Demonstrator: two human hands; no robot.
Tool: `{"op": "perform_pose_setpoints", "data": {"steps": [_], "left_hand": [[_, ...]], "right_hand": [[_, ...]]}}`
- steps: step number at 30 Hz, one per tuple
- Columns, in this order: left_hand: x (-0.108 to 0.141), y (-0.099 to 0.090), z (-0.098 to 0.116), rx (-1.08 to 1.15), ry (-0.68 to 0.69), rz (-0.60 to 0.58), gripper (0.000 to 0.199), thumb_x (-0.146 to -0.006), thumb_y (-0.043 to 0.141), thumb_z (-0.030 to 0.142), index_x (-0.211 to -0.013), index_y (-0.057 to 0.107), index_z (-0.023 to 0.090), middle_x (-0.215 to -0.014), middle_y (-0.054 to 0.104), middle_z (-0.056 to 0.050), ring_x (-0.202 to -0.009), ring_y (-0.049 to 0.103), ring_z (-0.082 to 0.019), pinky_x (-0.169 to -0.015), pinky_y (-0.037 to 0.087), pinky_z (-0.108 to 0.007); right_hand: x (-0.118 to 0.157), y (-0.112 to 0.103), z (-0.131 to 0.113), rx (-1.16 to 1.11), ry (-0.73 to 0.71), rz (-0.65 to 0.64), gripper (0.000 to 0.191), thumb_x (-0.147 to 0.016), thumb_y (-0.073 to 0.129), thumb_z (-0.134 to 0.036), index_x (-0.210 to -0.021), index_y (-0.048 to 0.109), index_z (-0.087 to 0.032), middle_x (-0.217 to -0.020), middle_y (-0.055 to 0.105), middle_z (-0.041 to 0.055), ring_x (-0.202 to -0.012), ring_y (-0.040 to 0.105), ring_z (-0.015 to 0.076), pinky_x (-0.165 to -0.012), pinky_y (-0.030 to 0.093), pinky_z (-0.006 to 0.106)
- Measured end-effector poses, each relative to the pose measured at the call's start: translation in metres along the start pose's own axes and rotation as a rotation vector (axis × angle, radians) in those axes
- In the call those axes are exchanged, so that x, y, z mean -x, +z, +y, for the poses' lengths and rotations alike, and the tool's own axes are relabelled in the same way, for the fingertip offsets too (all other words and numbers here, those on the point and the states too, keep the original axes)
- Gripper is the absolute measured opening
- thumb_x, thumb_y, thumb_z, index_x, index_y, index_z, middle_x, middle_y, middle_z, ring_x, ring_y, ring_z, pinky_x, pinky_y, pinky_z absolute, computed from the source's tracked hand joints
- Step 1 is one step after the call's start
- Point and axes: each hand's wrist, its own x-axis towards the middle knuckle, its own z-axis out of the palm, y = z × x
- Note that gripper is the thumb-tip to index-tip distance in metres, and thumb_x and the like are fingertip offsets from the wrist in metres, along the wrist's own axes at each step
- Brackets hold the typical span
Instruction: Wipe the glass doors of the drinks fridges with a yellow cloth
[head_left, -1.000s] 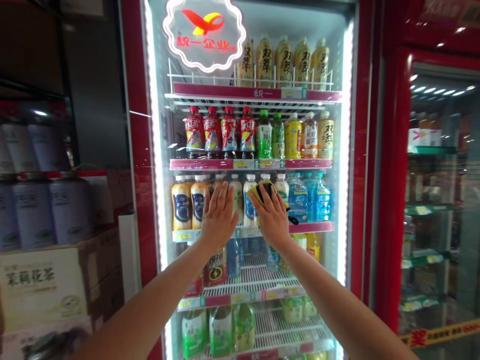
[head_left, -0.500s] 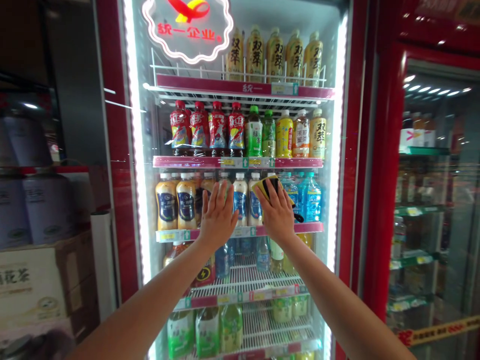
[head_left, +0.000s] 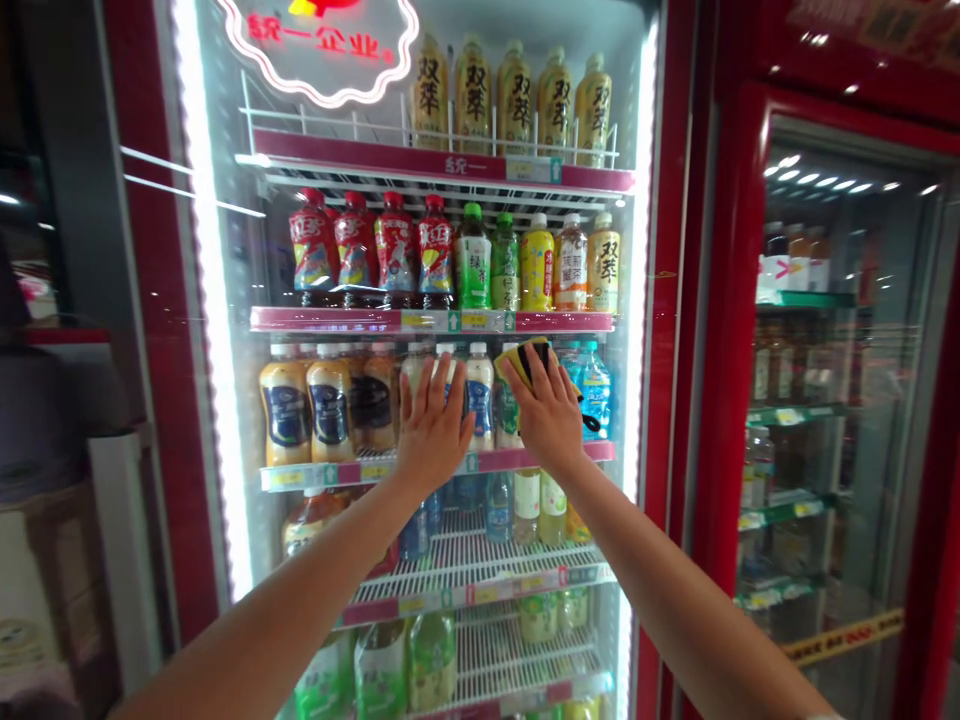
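Note:
In the head view, my left hand [head_left: 435, 425] lies flat on the glass door [head_left: 480, 545] of a lit drinks cooler, fingers stretched and a little apart, with nothing in it. To its right, my right hand [head_left: 553, 415] presses a yellow and black cleaning cloth [head_left: 511, 357] against the same glass. Its fingers rest over the cloth, and a black loop hangs out at the right side. Both palms cover part of the third shelf, where cream-coloured bottles with dark blue labels [head_left: 328, 400] and blue bottles [head_left: 596, 395] stand behind the glass.
Red-capped bottles [head_left: 394, 245] and green-capped ones fill the second shelf. A glowing sign [head_left: 322, 45] hangs at the top left. Another red-framed cooler [head_left: 739, 350] adjoins on the right. At the left edge stand boxes [head_left: 37, 600], blurred.
Both hands have slid to the right across the glass, the cloth moving along under my right hand. My view has shifted to the right too, so the cooler appears further left.

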Motion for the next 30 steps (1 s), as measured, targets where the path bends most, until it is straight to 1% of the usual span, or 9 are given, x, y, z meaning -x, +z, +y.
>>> {"op": "perform_pose_setpoints", "data": {"steps": [4, 8, 11, 15, 18, 22, 25, 27, 30], "left_hand": [[-0.010, 0.004, 0.012, 0.026, 0.014, 0.004, 0.082, -0.101, 0.047, 0.032, -0.167, -0.002, 0.023, -0.172, 0.021, -0.015, -0.160, 0.018, -0.035, -0.130, 0.010, -0.063], [-0.006, 0.006, 0.017, 0.004, 0.019, 0.000, 0.085, -0.101, 0.047, 0.032, -0.166, -0.008, 0.025, -0.172, 0.021, -0.015, -0.159, 0.020, -0.036, -0.130, 0.009, -0.063], [-0.005, 0.007, 0.020, -0.018, 0.029, -0.011, 0.085, -0.101, 0.048, 0.033, -0.166, -0.006, 0.024, -0.171, 0.023, -0.016, -0.159, 0.020, -0.036, -0.130, 0.008, -0.063], [-0.015, 0.013, 0.030, -0.008, 0.023, -0.001, 0.084, -0.101, 0.047, 0.032, -0.166, -0.005, 0.022, -0.171, 0.025, -0.018, -0.159, 0.019, -0.036, -0.129, 0.009, -0.064], [-0.021, 0.019, 0.040, 0.018, 0.004, 0.006, 0.085, -0.101, 0.047, 0.032, -0.166, -0.007, 0.021, -0.172, 0.021, -0.018, -0.160, 0.017, -0.037, -0.129, 0.009, -0.065], [-0.020, 0.023, 0.050, 0.053, -0.007, -0.006, 0.087, -0.100, 0.049, 0.032, -0.166, -0.007, 0.024, -0.173, 0.018, -0.017, -0.160, 0.016, -0.036, -0.129, 0.007, -0.064], [-0.022, 0.026, 0.058, 0.060, 0.001, -0.004, 0.087, -0.100, 0.049, 0.031, -0.166, -0.008, 0.025, -0.172, 0.020, -0.016, -0.160, 0.017, -0.036, -0.129, 0.006, -0.065], [-0.028, 0.029, 0.064, 0.075, 0.001, 0.001, 0.087, -0.100, 0.049, 0.030, -0.166, -0.007, 0.026, -0.173, 0.018, -0.015, -0.160, 0.015, -0.036, -0.129, 0.005, -0.065], [-0.039, 0.035, 0.075, 0.096, 0.001, 0.005, 0.086, -0.099, 0.049, 0.030, -0.166, -0.005, 0.027, -0.174, 0.012, -0.012, -0.160, 0.014, -0.036, -0.129, 0.004, -0.065]], "right_hand": [[-0.016, -0.009, 0.030, -0.021, 0.069, 0.050, 0.081, -0.100, 0.043, -0.008, -0.165, 0.008, -0.042, -0.172, 0.024, 0.0008, -0.158, 0.025, 0.0340, -0.124, 0.037, 0.058], [0.016, -0.003, 0.035, -0.025, 0.210, 0.135, 0.092, -0.097, 0.042, -0.003, -0.161, -0.010, -0.045, -0.174, 0.017, 0.0025, -0.156, 0.027, 0.0390, -0.117, 0.042, 0.065], [0.030, 0.000, 0.031, -0.004, 0.153, 0.085, 0.095, -0.096, 0.044, -0.002, -0.161, -0.013, -0.042, -0.174, 0.015, 0.0038, -0.157, 0.023, 0.0385, -0.120, 0.040, 0.063], [0.007, -0.009, 0.052, -0.015, 0.042, 0.005, 0.090, -0.097, 0.045, -0.004, -0.163, -0.003, -0.044, -0.174, 0.018, -0.0023, -0.159, 0.021, 0.0338, -0.125, 0.035, 0.059], [-0.002, -0.015, 0.077, -0.043, 0.110, 0.052, 0.091, -0.096, 0.043, -0.003, -0.163, -0.002, -0.045, -0.174, 0.015, -0.0033, -0.158, 0.023, 0.0353, -0.123, 0.036, 0.062], [0.021, -0.011, 0.084, -0.007, 0.227, 0.085, 0.092, -0.097, 0.041, -0.003, -0.161, -0.010, -0.043, -0.175, 0.008, 0.0011, -0.157, 0.024, 0.0382, -0.119, 0.041, 0.063], [0.027, -0.010, 0.084, 0.038, 0.141, 0.015, 0.093, -0.096, 0.041, -0.002, -0.161, -0.013, -0.042, -0.175, 0.010, 0.0008, -0.159, 0.021, 0.0361, -0.121, 0.039, 0.060], [0.017, -0.014, 0.092, 0.053, 0.083, -0.031, 0.091, -0.096, 0.040, -0.002, -0.162, -0.009, -0.041, -0.174, 0.013, -0.0004, -0.159, 0.020, 0.0340, -0.123, 0.037, 0.058], [0.000, -0.022, 0.113, 0.066, 0.095, -0.047, 0.087, -0.096, 0.039, -0.002, -0.164, -0.005, -0.036, -0.174, 0.013, 0.0028, -0.158, 0.023, 0.0334, -0.123, 0.037, 0.057]]}}
